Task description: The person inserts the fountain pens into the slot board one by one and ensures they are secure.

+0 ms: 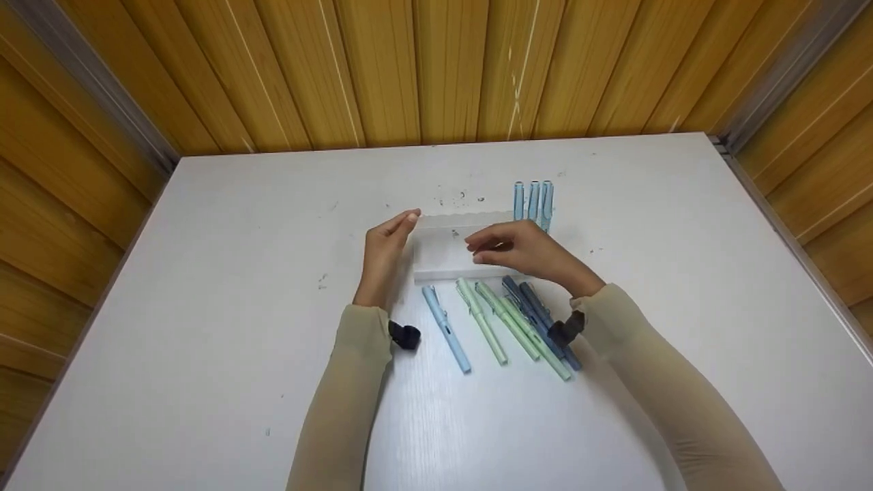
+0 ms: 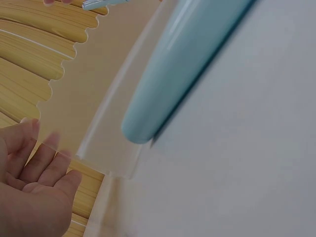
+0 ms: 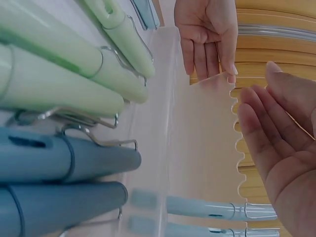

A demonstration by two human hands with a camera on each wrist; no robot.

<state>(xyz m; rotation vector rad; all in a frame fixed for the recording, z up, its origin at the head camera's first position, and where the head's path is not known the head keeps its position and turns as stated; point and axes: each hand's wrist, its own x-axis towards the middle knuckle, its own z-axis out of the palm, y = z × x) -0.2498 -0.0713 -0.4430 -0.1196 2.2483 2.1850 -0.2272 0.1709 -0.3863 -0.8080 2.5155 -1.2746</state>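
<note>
A clear plastic pen stand with a scalloped back edge is on the white table. My left hand pinches its left end at the scalloped edge, thumb on one side and fingers on the other in the left wrist view. Above the stand, my right hand hovers with fingers loosely bent and nothing between them. Light blue pens rest on the stand's right end, caps upward. In front lie a light blue pen, green pens and dark blue pens, clips showing.
The white table has small dark marks on it. Yellow wood-patterned panels rise behind it and at both sides. A dark wrist camera sits on the left wrist, with another on the right, over the dark blue pens.
</note>
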